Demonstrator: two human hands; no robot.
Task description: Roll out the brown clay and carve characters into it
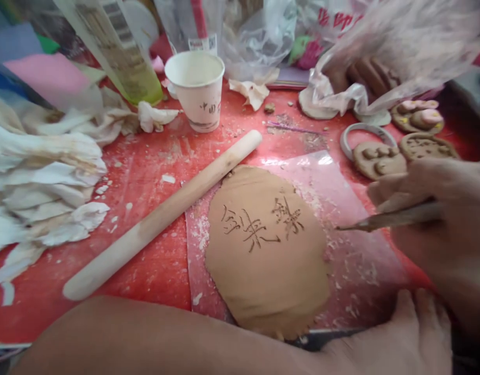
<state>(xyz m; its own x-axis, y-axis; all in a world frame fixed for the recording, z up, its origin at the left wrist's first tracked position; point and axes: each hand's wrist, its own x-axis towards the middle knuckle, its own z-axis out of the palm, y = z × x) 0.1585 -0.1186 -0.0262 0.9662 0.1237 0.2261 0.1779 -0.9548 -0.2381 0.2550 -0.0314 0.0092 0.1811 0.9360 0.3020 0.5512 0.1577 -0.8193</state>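
Note:
A flattened clay slab (271, 281) lies on a clear plastic sheet (361, 265), with several characters scratched into its upper half. At the right, my right hand (443, 208) is closed around a pointed carving tool (400, 217). The tool's tip is just off the slab's right edge, apart from the clay. My left forearm stretches across the bottom of the view, in front of the slab. At the table's front edge, my left hand (396, 333) rests low with fingers stretched out, holding nothing. A wooden rolling pin (165, 213) lies diagonally left of the slab, close to its upper edge.
Crumpled tissues (48, 182) pile up at the left. Behind stand a paper cup (195, 94) and a clear bottle (115, 52). Clay pieces (380, 159), a ring (347, 140) and a plastic bag (400, 41) lie at the back right. Crumbs dot the red tabletop (154, 276).

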